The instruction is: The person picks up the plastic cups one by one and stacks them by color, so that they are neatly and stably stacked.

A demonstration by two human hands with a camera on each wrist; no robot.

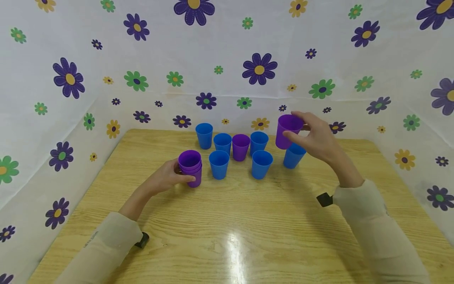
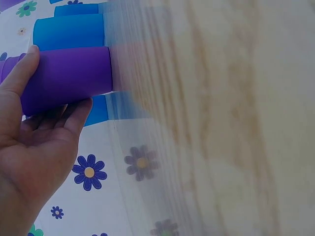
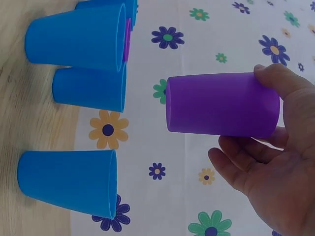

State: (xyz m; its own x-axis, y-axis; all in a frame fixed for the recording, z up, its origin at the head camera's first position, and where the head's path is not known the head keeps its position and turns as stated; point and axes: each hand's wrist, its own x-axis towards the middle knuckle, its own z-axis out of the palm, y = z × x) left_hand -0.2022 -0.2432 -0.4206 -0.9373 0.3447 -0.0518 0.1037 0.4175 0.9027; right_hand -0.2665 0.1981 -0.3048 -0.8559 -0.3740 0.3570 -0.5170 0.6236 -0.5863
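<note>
My left hand (image 1: 164, 179) grips a stack of purple cups (image 1: 193, 175) that stands upright on the table, left of the blue cups. In the left wrist view the thumb and fingers wrap the outer purple cup (image 2: 74, 78). My right hand (image 1: 315, 138) holds a single purple cup (image 1: 286, 132) by its upper part, raised above the table. Below it a blue cup (image 1: 293, 157) stands on the wood, partly hidden by the hand. The right wrist view has this purple cup (image 3: 216, 104) upright between thumb and fingers, apart from the blue cup (image 3: 69, 182).
Between the hands, another purple cup (image 1: 240, 148) stands among blue cups, with one blue cup (image 1: 219, 165) front left and another blue cup (image 1: 262, 165) front right. A further blue cup (image 1: 204, 136) is at the back left. Flowered cloth (image 1: 227, 47) rises behind the wooden table (image 1: 198, 228).
</note>
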